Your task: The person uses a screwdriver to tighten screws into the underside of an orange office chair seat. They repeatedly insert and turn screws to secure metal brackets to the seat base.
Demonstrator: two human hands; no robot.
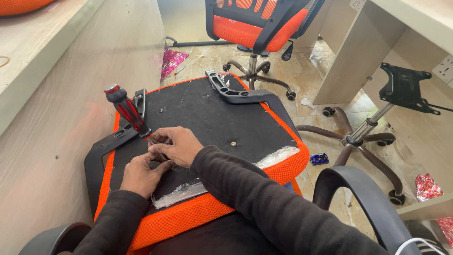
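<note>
Your right hand (173, 144) closed its fingers around the red-and-black screwdriver (128, 112), tilted upright near the left edge of the upturned orange seat cushion (226, 203), while your left hand (141, 174), curled beside it, pinched the shaft against the black underside.

A small blue packet (319, 159) lies on the floor beside shiny pink wrappers (172, 61).

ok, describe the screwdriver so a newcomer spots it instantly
Find the upturned orange seat with the black underside on the person's lap. At its left edge, just above both hands, the screwdriver stands tilted. It alone has a red-and-black handle.
</note>
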